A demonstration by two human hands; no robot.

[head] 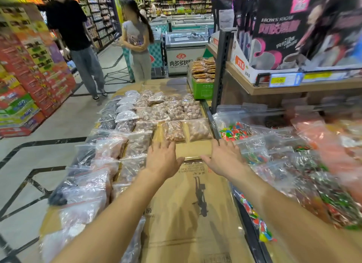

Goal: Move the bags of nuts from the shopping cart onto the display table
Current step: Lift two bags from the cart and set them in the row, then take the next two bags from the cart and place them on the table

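Hovering over the brown cardboard-covered counter (192,194), the left hand (162,161) and right hand (225,159) held nothing, fingers (165,146) straight and spread. Two clear plastic bags of brown nuts (174,130) lay flat on the counter just beyond the hands, long axes pointing away from the person. Placing looked done; the next move likely called for fetching another bag from the unseen cart.

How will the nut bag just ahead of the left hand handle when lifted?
The nut bag is thin clear plastic, so probably floppy, sagging around loose contents. It looks well filled, likely hefty for its size. The glossy film may slip; lying flat, it shouldn't roll.
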